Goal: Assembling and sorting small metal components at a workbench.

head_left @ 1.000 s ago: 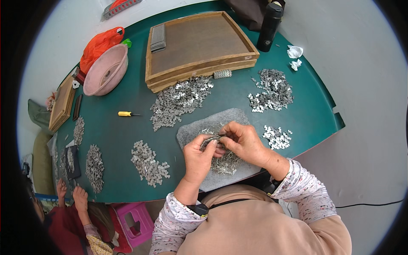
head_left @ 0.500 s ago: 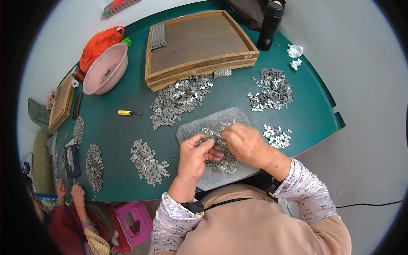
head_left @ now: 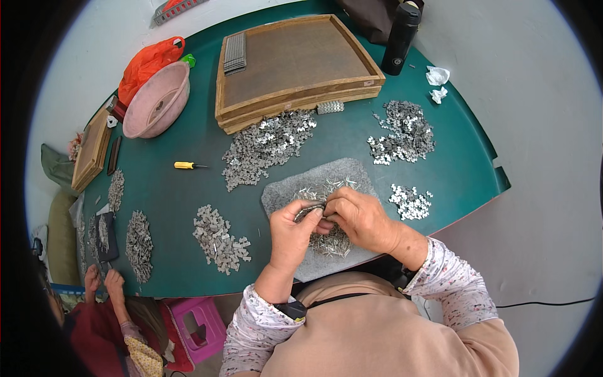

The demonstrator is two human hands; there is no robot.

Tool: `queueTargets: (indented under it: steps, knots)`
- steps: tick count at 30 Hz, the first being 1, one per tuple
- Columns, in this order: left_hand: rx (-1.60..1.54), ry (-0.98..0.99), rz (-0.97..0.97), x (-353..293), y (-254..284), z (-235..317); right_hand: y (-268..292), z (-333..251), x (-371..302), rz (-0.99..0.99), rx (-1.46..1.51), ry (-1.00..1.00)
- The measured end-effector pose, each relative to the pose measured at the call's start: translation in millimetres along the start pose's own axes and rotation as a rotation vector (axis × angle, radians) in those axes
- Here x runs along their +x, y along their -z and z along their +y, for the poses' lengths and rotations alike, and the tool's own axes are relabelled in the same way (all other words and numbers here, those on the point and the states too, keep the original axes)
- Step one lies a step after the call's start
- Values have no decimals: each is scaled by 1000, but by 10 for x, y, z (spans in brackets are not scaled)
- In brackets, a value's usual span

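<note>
Over a grey felt mat [head_left: 282,188], my left hand [head_left: 290,234] grips a short dark strip of metal links [head_left: 308,212] between thumb and fingers. Thumb and fingertips of my right hand [head_left: 363,220] are pinched together at the strip's right end, close against the left fingertips. Whatever the right fingers hold is too small and covered to make out. Beneath both hands, a heap of thin silvery metal pins [head_left: 333,245] lies on the mat, partly hidden by them.
Piles of small metal links [head_left: 267,151] surround the mat, including a grey heap [head_left: 220,239] and a shiny one [head_left: 410,201]. Beyond stand stacked wooden trays [head_left: 301,63], a pink basin [head_left: 157,103] and a black bottle [head_left: 401,39]. A yellow-handled screwdriver [head_left: 185,165] lies left. Another person's hands [head_left: 113,286] work lower left.
My right hand has come down and left from just above the pins to the strip's end. My left hand has shifted slightly right, still holding the strip.
</note>
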State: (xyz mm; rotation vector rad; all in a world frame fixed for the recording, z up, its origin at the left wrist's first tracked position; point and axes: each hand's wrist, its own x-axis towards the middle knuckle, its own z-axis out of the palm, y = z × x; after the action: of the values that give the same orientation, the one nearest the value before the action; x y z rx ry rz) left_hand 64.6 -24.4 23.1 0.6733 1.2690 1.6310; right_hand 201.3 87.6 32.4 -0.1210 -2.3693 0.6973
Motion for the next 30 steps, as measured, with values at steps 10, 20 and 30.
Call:
queueTargets:
  steps: [10,20,30]
  knots:
    - [191,-168,63,-17,-54,-33,-17,-77,42,52,379,-560]
    - [185,-189,72,-21,-80,-12,-65,-90,-4,146,232,-390]
    - [85,49,2,6,60,1,-21,-40,10,120,279,-403]
